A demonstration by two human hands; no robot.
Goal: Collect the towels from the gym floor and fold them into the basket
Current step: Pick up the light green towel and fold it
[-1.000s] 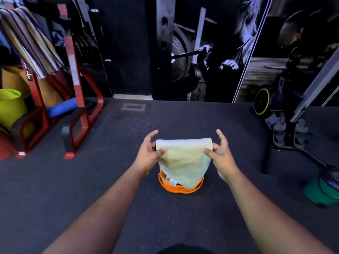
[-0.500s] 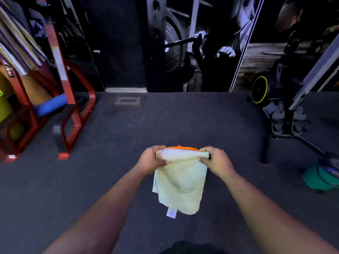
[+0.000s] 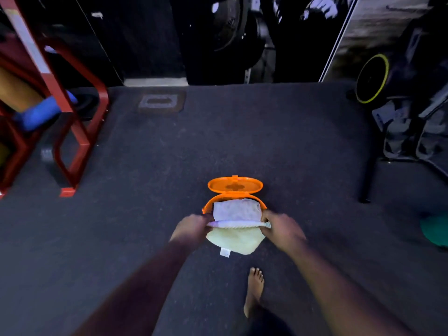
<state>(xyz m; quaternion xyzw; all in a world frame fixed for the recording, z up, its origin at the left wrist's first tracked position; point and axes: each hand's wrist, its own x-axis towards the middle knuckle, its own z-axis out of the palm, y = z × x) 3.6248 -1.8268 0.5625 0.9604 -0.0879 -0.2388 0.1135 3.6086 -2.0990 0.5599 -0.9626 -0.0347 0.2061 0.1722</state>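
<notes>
**Towel held over the orange basket**

The dark gym floor [image 3: 266, 146] is seen under everything, with a red rack [image 3: 72, 132] standing at the left. The open orange basket [image 3: 209, 206] is placed on the floor, and a folded cloth is already seen inside. The pale towel [image 3: 234, 241] is gripped at its folded top edge by the left hand [image 3: 191, 229] and the right hand [image 3: 282, 230], just at the basket's near rim. A bare foot [image 3: 254, 287] is seen below.

Dark carpeted floor [image 3: 278, 141] throughout. At left, a red steel rack [image 3: 80, 132] with a blue foam roller [image 3: 36, 115] lying in it. On the back wall, a black-and-white weightlifting mural [image 3: 266, 32]. At right, a yellow-rimmed wheel [image 3: 372, 78] (part of some grey machine, blurred) and a green object [image 3: 435, 230] cut by the frame edge. Near the back wall, a grey rectangular floor plate [image 3: 160, 103].
</notes>
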